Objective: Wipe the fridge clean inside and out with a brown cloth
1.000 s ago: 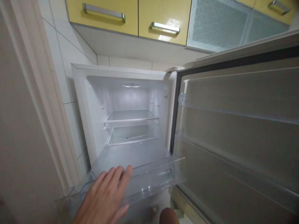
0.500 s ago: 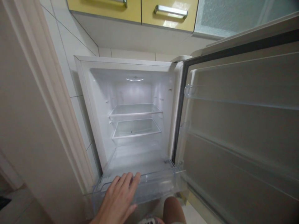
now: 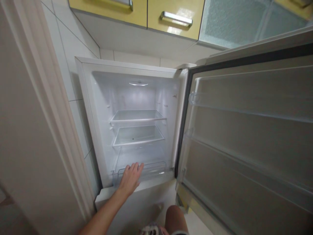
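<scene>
My left hand (image 3: 132, 178) reaches in from the lower left, palm down. Its fingers bend over the front rim of a clear plastic refrigerator drawer (image 3: 156, 174), with the thumb low on the near side. The drawer sits at the bottom of the open refrigerator (image 3: 86, 107), pushed back inside the compartment. Above it are two glass shelves, an upper shelf (image 3: 137, 115) and a lower shelf (image 3: 146, 134), with a small dark spot on the lower one. My right hand is out of view.
The refrigerator door (image 3: 244, 137) stands wide open at the right, with clear door racks (image 3: 234, 111). Yellow cabinets (image 3: 171, 16) hang overhead. A pale door frame (image 3: 49, 107) runs along the left. My knee (image 3: 175, 218) shows below, near the lower white front (image 3: 137, 205).
The clear drawer has slid back from sticking out into the refrigerator, my left hand moving forward with it. The white front beneath now shows. The view has shifted slightly.
</scene>
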Demonstrator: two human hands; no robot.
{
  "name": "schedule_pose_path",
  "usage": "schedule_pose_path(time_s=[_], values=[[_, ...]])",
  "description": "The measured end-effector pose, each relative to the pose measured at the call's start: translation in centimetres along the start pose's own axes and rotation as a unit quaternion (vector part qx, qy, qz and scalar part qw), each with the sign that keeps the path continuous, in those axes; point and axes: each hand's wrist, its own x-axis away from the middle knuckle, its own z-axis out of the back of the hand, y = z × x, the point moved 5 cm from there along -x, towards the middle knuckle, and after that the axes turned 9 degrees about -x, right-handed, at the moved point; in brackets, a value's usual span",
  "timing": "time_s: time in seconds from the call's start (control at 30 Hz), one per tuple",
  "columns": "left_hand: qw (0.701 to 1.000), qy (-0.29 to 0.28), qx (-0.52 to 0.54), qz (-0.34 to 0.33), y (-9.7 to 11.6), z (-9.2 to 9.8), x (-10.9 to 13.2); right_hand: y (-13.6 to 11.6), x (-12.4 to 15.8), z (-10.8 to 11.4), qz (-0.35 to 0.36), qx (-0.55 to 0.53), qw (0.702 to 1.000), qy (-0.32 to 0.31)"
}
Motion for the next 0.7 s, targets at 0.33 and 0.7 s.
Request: schedule_pose_path(time_s=[0.33,0.7], values=[[0.999,0.025,-0.002,0.035,-1.8,-3.1,-1.6,-1.6,1.6,0.9,0.026,0.021,0.999,0.034],[0.959,0.114,0.247,0.081,3.5,-5.4,5.3,-2.1,1.3,-0.8,-0.016,-0.061,0.998,-0.03]])
